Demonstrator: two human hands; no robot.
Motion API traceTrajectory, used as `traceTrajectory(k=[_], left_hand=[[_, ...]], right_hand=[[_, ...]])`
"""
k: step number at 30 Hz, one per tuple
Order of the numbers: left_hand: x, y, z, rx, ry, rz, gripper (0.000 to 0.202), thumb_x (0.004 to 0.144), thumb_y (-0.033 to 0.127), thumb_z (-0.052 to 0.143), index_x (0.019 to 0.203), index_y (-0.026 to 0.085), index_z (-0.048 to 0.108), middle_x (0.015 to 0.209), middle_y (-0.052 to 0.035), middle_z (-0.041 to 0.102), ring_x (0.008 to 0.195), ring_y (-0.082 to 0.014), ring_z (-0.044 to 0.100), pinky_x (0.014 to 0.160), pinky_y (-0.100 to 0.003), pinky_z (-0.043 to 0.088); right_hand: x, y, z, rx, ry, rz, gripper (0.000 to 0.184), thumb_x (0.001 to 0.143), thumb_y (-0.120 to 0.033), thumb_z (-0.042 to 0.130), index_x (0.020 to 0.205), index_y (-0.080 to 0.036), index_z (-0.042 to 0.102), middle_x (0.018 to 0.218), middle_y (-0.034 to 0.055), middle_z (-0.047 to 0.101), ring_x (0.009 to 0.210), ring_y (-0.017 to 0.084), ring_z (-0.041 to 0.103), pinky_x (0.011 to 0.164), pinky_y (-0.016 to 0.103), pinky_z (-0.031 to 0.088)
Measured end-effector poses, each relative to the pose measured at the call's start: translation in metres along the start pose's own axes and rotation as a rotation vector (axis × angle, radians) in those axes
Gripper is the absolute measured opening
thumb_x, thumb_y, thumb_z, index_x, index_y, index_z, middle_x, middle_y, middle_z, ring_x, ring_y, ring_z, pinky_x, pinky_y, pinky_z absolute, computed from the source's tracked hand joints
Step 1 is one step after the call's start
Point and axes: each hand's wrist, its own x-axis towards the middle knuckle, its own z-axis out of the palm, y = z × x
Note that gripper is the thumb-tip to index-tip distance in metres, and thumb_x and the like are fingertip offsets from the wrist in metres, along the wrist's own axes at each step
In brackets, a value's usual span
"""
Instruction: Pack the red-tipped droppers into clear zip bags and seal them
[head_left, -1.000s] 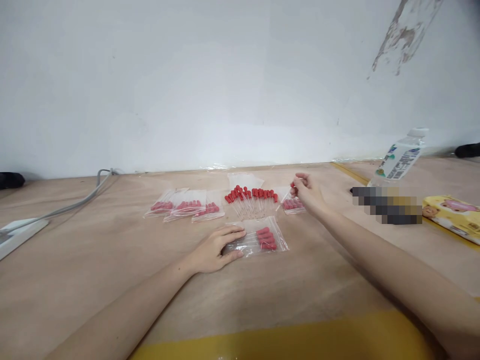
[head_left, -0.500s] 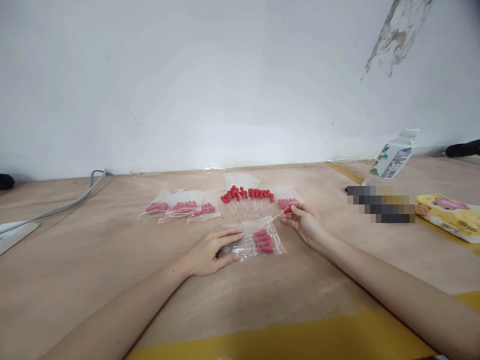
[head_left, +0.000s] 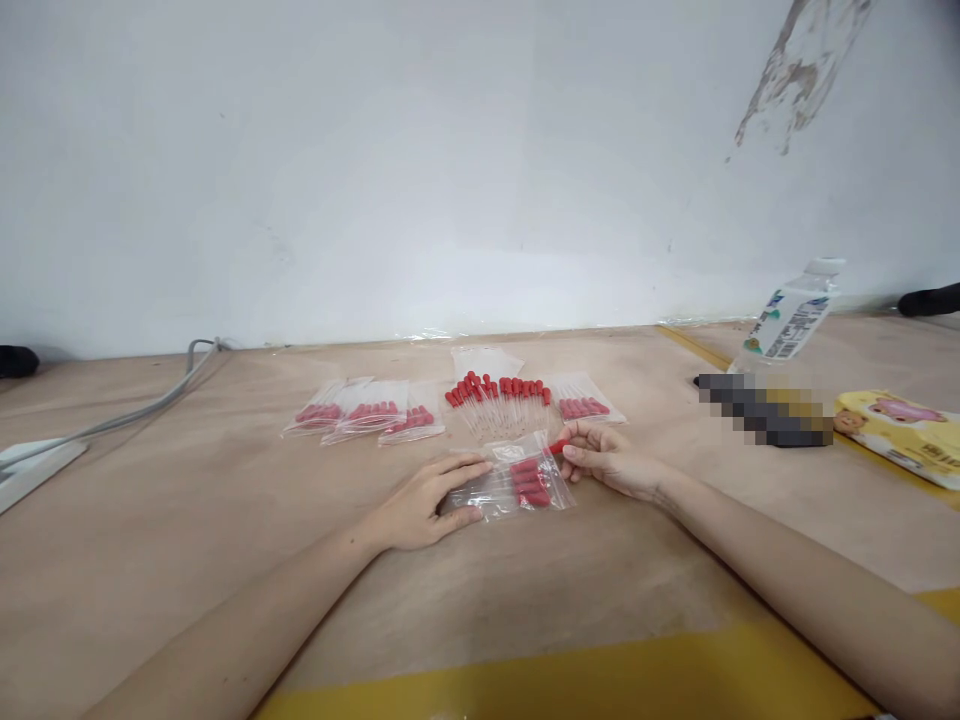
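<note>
Flat on the table lies a clear zip bag (head_left: 495, 490) holding several droppers with red rubber bulbs. My left hand (head_left: 424, 505) rests at the bag's left end, thumb and fingers spread apart and touching the plastic. At the right end, my right hand (head_left: 611, 460) pinches a dropper (head_left: 557, 447) by its red bulb; its clear tube points left into or over the bag, I cannot tell which. Just beyond is a fan of loose droppers (head_left: 510, 395), bulbs pointing away from me.
Filled bags lie to the left (head_left: 367, 412), overlapping, and another filled bag (head_left: 583, 398) lies to the right. Behind the loose droppers is a flat clear bag (head_left: 487, 362). Farther right stand a tilted bottle (head_left: 791, 320) and a yellow packet (head_left: 900, 430). A grey cable (head_left: 161, 400) runs at left.
My right hand has moved left and down towards the bag with the dropper, whose tube now overlaps the bag. My left hand has stayed on the bag.
</note>
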Motion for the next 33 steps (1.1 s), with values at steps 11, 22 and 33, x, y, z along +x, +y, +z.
traceTrajectory(k=[11,22,33], left_hand=[[0.001,0.002,-0.002,0.003,-0.006,-0.014,0.050,0.085,0.037,0.052,0.131,0.027,0.039,0.133,-0.0059,0.044,0.121,-0.0238,0.042,0.101,-0.042,0.035],[0.001,0.001,-0.001,0.017,-0.005,-0.009,0.049,0.086,0.039,0.050,0.132,0.027,0.039,0.133,-0.0061,0.043,0.121,-0.0233,0.042,0.101,-0.042,0.035],[0.001,0.002,-0.002,0.016,-0.015,-0.003,0.047,0.086,0.039,0.050,0.131,0.026,0.041,0.133,-0.0064,0.043,0.120,-0.0230,0.043,0.101,-0.041,0.035]], right_hand=[[0.008,0.002,0.017,-0.231,0.039,-0.005,0.037,0.067,-0.045,0.064,0.085,-0.013,0.064,0.046,-0.0050,0.053,0.042,0.006,0.048,0.042,0.019,0.040],[0.012,0.006,0.036,-0.251,0.375,-0.096,0.025,0.065,-0.041,0.064,0.069,-0.017,0.058,0.048,-0.0032,0.053,0.037,0.008,0.042,0.036,0.021,0.033],[0.012,0.009,0.029,-0.757,0.357,-0.267,0.016,0.069,-0.017,0.054,0.078,-0.016,0.066,0.068,0.0031,0.066,0.056,0.013,0.054,0.055,0.026,0.043]])
